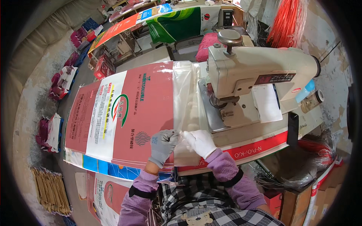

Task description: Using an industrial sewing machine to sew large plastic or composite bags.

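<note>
The fingers [192,137] of both hands are pressed together, pinching the near edge of a clear liner [185,94] at the mouth of a reddish-brown bag [122,113]; exactly how the tips meet the film is too small to tell.

Around this is a workroom with a stained, patchy wall [324,34] and a grey floor [71,171], folded bundles lined up along its left side. A cream bench [247,133] with a red strip on its front edge carries a sewing machine [256,71], right of the liner. The bag lies flat, printed face up, left of the machine, over a blue-and-white layer [109,165]. Behind, a green printed sheet [175,24] drapes over another surface.

Both forearms rise from the lower edge in purple sleeves [228,167] and converge. The left hand [162,146], gloved in grey, is curled over the bag's near right corner; the right hand [200,143], gloved in white, points up and to the left, just beside it.

Counted: one machine, one bag uppermost, one white paper [267,103] beside the needle area, two gloves, two dark bands [232,179], one round metal knob [230,37] atop the machine.
</note>
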`<state>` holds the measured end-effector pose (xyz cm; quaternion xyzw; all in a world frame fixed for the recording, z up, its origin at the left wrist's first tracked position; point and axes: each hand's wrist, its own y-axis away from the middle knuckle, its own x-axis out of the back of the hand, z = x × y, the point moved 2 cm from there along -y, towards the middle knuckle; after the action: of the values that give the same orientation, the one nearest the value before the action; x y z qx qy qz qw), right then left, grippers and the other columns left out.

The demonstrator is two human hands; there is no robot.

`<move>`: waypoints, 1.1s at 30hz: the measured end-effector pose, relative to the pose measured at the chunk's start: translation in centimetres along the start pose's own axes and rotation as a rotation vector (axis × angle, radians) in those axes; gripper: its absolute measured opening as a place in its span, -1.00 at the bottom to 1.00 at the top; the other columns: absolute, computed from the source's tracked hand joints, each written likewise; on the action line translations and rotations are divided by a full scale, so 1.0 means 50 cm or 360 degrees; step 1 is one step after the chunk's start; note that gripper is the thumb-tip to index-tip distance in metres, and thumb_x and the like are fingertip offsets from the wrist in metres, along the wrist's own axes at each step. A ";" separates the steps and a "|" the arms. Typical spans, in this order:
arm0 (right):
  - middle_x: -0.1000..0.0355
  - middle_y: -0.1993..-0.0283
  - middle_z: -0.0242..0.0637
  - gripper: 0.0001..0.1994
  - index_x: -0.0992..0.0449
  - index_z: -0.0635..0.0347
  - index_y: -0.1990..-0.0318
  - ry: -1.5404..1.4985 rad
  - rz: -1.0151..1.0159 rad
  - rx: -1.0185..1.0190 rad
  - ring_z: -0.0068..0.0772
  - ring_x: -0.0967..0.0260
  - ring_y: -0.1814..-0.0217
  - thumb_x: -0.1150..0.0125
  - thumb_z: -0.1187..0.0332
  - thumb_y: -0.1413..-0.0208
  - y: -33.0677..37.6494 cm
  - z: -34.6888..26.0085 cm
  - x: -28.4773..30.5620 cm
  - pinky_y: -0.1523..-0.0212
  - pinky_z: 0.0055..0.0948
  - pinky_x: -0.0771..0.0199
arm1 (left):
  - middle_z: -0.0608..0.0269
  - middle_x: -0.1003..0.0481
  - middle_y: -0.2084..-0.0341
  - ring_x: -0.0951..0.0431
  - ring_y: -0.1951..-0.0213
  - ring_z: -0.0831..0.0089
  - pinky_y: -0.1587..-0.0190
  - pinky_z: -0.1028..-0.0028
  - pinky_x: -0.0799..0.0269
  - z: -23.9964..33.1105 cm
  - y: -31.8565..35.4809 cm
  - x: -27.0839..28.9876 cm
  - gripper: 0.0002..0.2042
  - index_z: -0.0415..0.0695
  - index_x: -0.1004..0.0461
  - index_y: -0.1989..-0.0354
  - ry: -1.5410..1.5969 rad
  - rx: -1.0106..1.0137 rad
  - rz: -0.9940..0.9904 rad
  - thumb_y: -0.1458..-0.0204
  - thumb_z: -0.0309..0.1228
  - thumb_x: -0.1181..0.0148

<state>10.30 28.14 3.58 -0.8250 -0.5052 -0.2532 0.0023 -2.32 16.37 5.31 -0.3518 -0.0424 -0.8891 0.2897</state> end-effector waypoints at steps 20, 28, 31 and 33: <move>-0.37 0.63 -0.04 -0.55 -0.49 0.35 0.49 -0.0496 0.0192 0.0257 -0.10 -0.39 0.55 0.04 0.12 -0.27 -0.032 0.018 -0.059 0.40 -0.19 -0.33 | 0.09 -0.47 0.61 -0.49 0.53 0.23 0.44 0.36 -0.34 0.028 -0.006 0.020 -0.88 -0.18 -0.53 0.43 -0.0460 -0.0217 0.0059 0.02 -0.40 -0.13; -0.45 0.45 -0.08 -0.70 -0.52 0.29 0.44 0.0432 0.0681 0.0157 -0.10 -0.43 0.46 -0.11 0.21 -0.13 0.012 0.063 -0.007 0.32 -0.18 -0.42 | 0.56 -0.25 0.71 -0.19 0.62 0.74 0.58 0.56 -0.06 0.041 0.011 0.057 -0.70 -0.10 -0.40 0.62 0.1062 0.0338 0.0679 -0.20 -0.37 -0.03; -0.45 0.07 -0.08 -0.63 -0.48 0.18 0.06 0.0539 0.0967 0.0579 0.03 -0.46 0.15 -0.23 0.17 -0.03 0.038 0.003 0.016 0.08 -0.13 -0.43 | 0.56 -0.31 0.64 -0.18 0.56 0.80 0.53 0.64 -0.08 0.045 0.041 0.086 -0.74 -0.15 -0.41 0.59 0.1284 0.0292 0.0564 -0.18 -0.51 0.02; -0.45 0.13 -0.08 -0.64 -0.49 0.17 0.11 0.0311 0.0870 0.0846 0.01 -0.45 0.13 -0.28 0.16 0.01 0.061 -0.103 0.036 0.04 -0.13 -0.41 | 0.55 -0.32 0.64 -0.19 0.56 0.80 0.53 0.65 -0.08 0.042 0.050 0.084 -0.75 -0.16 -0.42 0.57 0.1085 0.0290 0.0451 -0.19 -0.49 0.01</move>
<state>11.37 26.81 9.57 -0.8719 -0.3122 -0.1809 0.3311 -2.15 12.86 9.29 -0.0108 0.0265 -0.8988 0.4374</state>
